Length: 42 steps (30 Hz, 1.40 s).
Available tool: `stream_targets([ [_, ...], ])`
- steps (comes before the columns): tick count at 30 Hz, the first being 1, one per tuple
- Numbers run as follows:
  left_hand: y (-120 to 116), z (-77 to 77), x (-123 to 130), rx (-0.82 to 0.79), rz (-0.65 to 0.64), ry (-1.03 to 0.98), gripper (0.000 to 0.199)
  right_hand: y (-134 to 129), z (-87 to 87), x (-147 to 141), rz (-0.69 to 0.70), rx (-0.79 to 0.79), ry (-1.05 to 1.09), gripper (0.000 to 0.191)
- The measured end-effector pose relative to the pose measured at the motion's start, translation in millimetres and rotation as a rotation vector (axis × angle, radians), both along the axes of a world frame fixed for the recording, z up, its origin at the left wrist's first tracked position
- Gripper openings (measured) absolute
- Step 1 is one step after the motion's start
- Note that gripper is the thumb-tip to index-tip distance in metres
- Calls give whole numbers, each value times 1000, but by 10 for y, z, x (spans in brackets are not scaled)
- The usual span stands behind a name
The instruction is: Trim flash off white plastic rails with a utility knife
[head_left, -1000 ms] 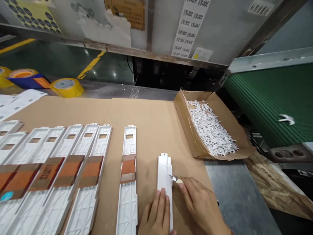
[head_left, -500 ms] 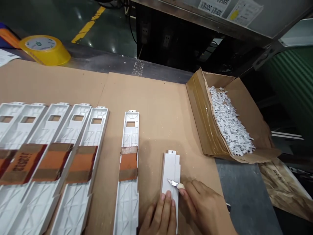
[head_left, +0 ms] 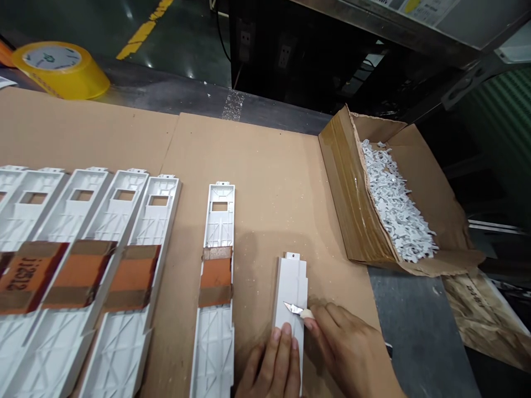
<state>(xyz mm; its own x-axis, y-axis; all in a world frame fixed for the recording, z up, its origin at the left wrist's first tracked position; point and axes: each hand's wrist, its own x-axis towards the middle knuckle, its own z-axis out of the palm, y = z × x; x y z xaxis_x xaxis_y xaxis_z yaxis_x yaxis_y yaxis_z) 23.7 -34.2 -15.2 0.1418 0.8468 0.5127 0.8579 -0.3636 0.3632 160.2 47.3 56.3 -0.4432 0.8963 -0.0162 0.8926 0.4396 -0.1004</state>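
A white plastic strip [head_left: 291, 282] lies smooth side up on the cardboard, its near end running out of view. My left hand [head_left: 274, 362] rests on it with fingers stretched out flat, pressing on its face. In my right hand [head_left: 346, 345] is a small craft knife [head_left: 295, 309] with a pale handle, fingers closed round it. Its pointed blade lies over the strip's face just beyond my left fingertips; whether it touches cannot be told. Left of my hands lies another white strip [head_left: 219, 226], ribbed side up, with an orange-brown block [head_left: 215, 279] across it.
Several ribbed white strips [head_left: 155, 221] with orange-brown blocks line the left side. A cardboard box [head_left: 348, 193] of small white plastic pieces [head_left: 396, 204] stands at the right. A yellow tape roll [head_left: 62, 69] sits at the far left edge. Cardboard sheeting [head_left: 265, 166] covers the table.
The view has shifted slightly, so the background, box and tape roll appear moved. Both hands, the knife and the strip keep nearly the same positions relative to each other.
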Motion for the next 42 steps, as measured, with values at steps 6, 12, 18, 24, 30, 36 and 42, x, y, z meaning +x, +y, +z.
stream_targets([
  [6, -5, 4, 0, -12, -10, 11, 51, 20, 7, -14, -1, 46, -26, 42],
  [12, -18, -4, 12, -32, -9, 3, 51, 76, 61, -33, 29, 82, -73, 43],
  [18, -25, 0, 7, -24, -19, 2, 51, 87, 67, -34, 41, 76, -76, 42],
  [24, -12, 10, 1, -20, -30, -1, 48, 111, 91, -41, 59, 83, -114, 42],
  [30, -14, 2, 4, -21, -42, 8, 49, 164, 118, -45, 97, 83, -145, 44],
  [36, 12, 8, -58, -27, -77, 46, 49, 186, 216, 1, 54, 2, -52, 45],
  [42, 2, 119, -115, -68, -128, 84, 39, 39, 376, 159, -119, -133, 178, 31],
])
